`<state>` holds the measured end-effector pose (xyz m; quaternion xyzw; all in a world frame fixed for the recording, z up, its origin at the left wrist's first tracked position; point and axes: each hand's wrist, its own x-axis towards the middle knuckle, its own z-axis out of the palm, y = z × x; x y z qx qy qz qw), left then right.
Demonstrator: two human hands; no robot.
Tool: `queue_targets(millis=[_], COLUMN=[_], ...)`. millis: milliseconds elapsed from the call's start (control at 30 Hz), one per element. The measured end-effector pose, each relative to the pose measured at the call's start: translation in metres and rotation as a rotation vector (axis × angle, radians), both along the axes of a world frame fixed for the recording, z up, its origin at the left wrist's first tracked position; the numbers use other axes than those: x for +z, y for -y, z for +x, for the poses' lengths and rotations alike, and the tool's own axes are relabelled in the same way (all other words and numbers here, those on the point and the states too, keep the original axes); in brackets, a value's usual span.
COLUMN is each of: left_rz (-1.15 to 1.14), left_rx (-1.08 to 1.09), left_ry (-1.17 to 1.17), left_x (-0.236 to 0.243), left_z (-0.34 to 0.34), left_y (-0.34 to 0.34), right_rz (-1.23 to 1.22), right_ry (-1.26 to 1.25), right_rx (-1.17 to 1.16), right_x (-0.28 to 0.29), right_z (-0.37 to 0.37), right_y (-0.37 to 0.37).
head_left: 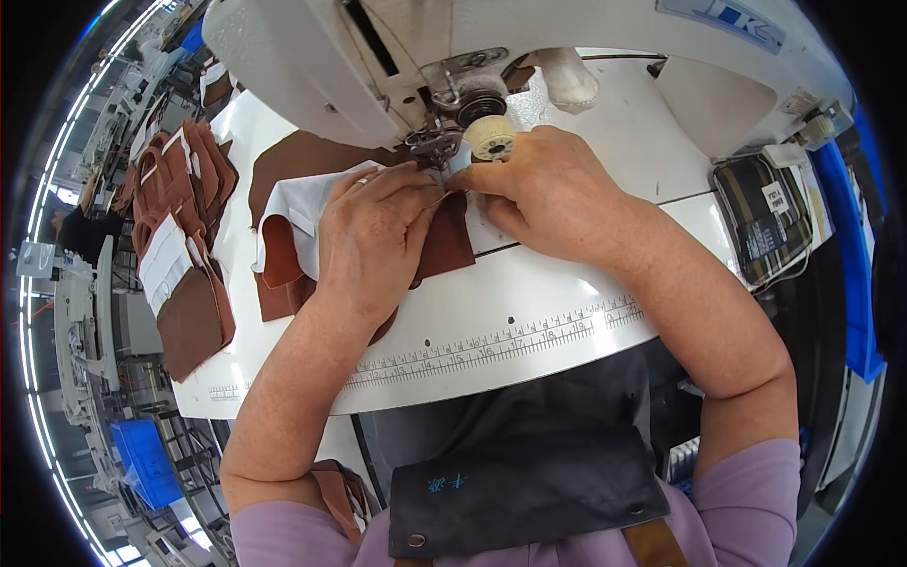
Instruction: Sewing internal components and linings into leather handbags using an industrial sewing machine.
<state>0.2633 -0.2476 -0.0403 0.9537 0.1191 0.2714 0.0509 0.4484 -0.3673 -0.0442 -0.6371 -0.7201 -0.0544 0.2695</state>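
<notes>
A white sewing machine [340,76] stands over brown fabric pieces [444,246] and a white backing piece [283,213] with a curled rust-brown edge. My left hand [373,236] lies over the pieces, fingers bent and pressed together, holding them just in front of the presser foot [430,146]. My right hand [548,198] is closed at the right of the foot, its index fingertip at the fabric edge beside my left fingertips. What its tucked fingers hold, if anything, is hidden. A cream round wheel [491,139] sits just above my right index finger.
Stacked brown fabric pieces [189,321] lie at the left of the white table [491,359], which has a printed ruler. A plaid cloth item [756,217] lies at the right beside a blue trough [860,312]. A blue bin [146,458] and other machines are at the left.
</notes>
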Motion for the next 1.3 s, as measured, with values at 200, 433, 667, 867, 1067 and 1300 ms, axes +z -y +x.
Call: queue_targets(millis=[200,433,667,867,1067,1300], left_rz=[-0.090,-0.138,-0.152,-0.124,-0.206,-0.172], left_rx=[0.047,0.057,0.032,0.007,0.033,0.014], left_ry=[-0.033,-0.011,0.005,0.036,0.058,0.020], left_x=[0.000,0.001,0.001,-0.001,-0.002,0.003], left_z=[0.003,0.009,0.011,0.014,0.011,0.011], left_y=[0.003,-0.002,-0.008,-0.007,-0.007,-0.003], right_rz=[0.042,0.081,0.124,-0.004,0.095,0.067], right_ry=[0.014,0.021,-0.064,-0.638,-1.009,-1.052], right_rx=[-0.009,-0.039,-0.058,-0.133,0.026,0.061], right_x=[-0.005,-0.004,0.002,0.011,0.012,0.009], right_z=[0.002,0.003,0.009,0.018,0.019,0.012], right_y=[-0.001,-0.002,-0.002,-0.001,-0.002,-0.004])
